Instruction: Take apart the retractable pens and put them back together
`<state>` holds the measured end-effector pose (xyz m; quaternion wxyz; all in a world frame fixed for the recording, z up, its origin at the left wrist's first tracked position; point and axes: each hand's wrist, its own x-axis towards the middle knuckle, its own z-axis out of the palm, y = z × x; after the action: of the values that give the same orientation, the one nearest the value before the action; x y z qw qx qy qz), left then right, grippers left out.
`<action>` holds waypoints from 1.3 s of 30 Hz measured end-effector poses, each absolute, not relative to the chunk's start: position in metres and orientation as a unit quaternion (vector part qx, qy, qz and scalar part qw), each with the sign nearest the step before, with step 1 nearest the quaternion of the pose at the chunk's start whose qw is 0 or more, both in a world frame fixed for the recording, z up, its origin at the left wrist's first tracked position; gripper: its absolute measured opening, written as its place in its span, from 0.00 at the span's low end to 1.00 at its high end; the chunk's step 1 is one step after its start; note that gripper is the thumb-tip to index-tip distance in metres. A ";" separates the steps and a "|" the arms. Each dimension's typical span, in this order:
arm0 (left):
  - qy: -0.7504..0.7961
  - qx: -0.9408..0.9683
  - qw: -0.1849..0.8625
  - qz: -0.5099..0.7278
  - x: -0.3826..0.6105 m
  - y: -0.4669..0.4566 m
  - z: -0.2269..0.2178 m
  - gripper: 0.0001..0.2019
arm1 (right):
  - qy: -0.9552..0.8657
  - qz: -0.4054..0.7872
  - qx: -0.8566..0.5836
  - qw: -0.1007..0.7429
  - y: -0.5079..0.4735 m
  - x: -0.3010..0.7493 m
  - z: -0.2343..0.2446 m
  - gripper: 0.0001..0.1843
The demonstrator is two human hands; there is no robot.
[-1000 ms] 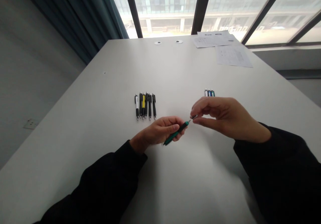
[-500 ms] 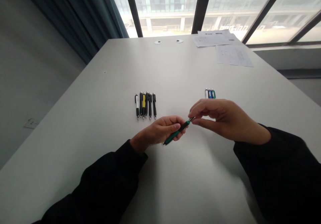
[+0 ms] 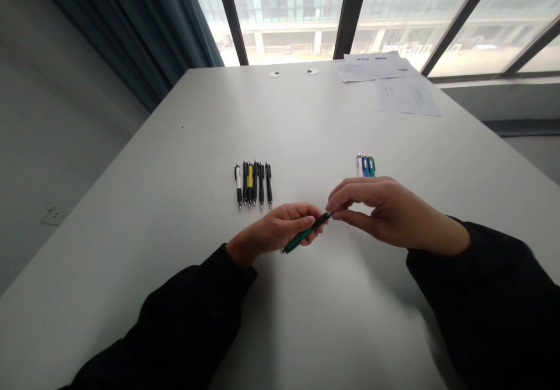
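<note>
- Beyond the left fingers: a row of black, yellow and white click pens on the white table
- Left hand: fingers curled around a green-and-black pen, its long axis slanting up rightward
- Beyond the right fingers: white, blue and green pens
- Right hand: thumb and forefinger pinched closed on the pen's upper end

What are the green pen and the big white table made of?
The green pen looks like shiny plastic: its barrel is smooth and glossy. The white table top looks like smooth laminate, with a plain, faintly shiny surface, though what lies underneath doesn't show.
</note>
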<state>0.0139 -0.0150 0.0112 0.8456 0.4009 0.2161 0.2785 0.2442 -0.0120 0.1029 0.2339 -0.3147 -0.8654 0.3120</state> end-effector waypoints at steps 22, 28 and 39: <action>0.248 0.425 0.833 0.253 0.015 -0.015 0.010 0.13 | -0.883 0.237 -0.383 0.128 -0.010 0.242 0.097 0.21; 0.245 0.426 0.835 0.249 0.016 -0.015 0.011 0.14 | -0.881 0.256 -0.365 0.160 -0.011 0.243 0.099 0.13; 0.238 0.429 0.835 0.251 0.016 -0.015 0.009 0.14 | -0.894 0.248 -0.348 0.136 -0.011 0.242 0.097 0.14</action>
<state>0.0163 -0.0148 0.0093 0.8346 0.4289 0.2378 0.2508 0.2415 -0.0112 0.0966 0.1361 -0.3483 -0.8936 0.2483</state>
